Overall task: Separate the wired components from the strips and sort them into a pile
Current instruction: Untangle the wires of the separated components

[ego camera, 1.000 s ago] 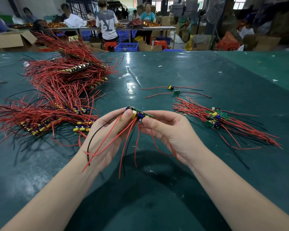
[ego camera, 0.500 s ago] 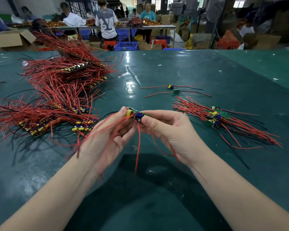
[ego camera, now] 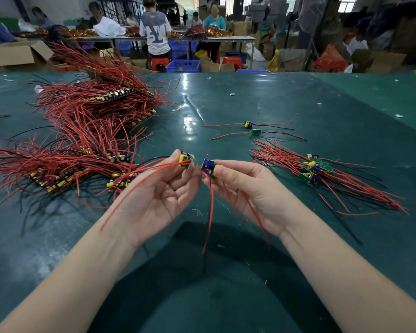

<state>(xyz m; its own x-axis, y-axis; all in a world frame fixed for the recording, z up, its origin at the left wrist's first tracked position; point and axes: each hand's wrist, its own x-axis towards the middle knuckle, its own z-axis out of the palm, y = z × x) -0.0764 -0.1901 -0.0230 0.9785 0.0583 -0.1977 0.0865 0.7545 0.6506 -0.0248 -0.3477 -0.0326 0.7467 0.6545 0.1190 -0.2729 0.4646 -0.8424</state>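
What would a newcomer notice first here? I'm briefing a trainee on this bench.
First, the big tangle of red-wired strips on the table's left. Next, the two hands at centre: the left hand pinches a yellow-topped piece, the right hand a blue one, apart. At right lies the smaller sorted pile.

Overhead glare on table (ego camera: 190, 121), edges perhaps warped.

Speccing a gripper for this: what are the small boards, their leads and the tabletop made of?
Small green wired board: looks like rigid laminate, matte, flat with sharp edges. Thin red leads: flexible, probably plastic-insulated wire; they curve and droop. Dark green tabletop: glossy sheet, likely vinyl or rubber mat; it mirrors the ceiling lights.
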